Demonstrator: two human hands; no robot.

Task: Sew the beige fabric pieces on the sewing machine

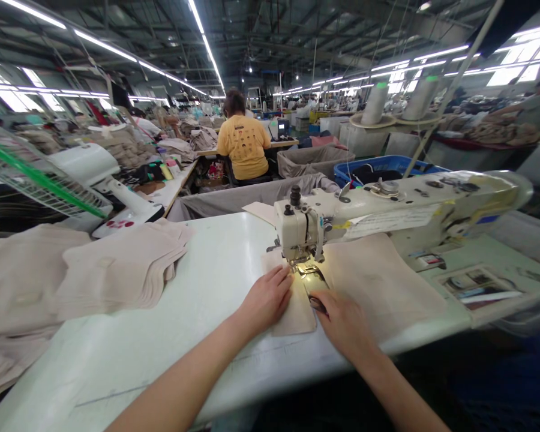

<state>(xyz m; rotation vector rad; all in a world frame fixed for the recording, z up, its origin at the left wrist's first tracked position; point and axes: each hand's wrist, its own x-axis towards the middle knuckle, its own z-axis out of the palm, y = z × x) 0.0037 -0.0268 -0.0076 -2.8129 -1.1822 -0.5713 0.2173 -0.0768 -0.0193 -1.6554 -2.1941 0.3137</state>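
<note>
A strip of beige fabric (299, 321) lies under the needle area of a white sewing machine (297, 231), lit by a yellow lamp glow. Flat on that fabric rests my left hand (270, 294), fingers stretched toward the presser foot. To the right of the strip, my right hand (344, 321) is closed around a small dark tool (317, 304), mostly hidden by the fingers. Just ahead of it is a shiny metal plate (312, 277) beside the needle. A larger beige fabric panel (378, 279) spreads beneath the machine arm, right of my right hand.
Stacked beige fabric pieces (117, 264) cover the table's left side, near a white fan (85, 165). A tray of small tools (472, 285) sits at right. Beyond the table stand grey cloth bins (234, 195), a blue basket (387, 162) and a seated person in yellow (243, 144).
</note>
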